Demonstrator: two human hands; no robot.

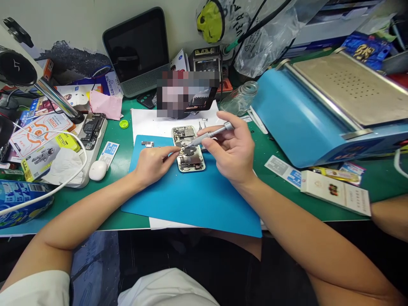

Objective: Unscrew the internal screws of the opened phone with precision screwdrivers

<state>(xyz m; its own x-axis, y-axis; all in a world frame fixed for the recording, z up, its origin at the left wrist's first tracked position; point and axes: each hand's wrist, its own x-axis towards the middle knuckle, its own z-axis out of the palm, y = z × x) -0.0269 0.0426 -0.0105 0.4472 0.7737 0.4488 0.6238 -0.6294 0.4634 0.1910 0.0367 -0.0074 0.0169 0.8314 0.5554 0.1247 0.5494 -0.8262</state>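
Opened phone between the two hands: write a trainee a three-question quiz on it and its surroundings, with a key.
1. Which hand holds the screwdriver over the phone?
2. True or false: the phone's insides are fully hidden by a cover.
3. What colour is the mat? A) red B) blue C) yellow

Key: 1. The right hand; 2. False, its inner parts show; 3. B.

A single view looks out from the wearer's head, above the white shirt [172,289] at the bottom edge, facing forward and down across the desk [126,146] to the wall [79,25]. It takes in a wide stretch, so the left hand [156,165], right hand [234,148] and opened phone [192,161] look small near the middle.
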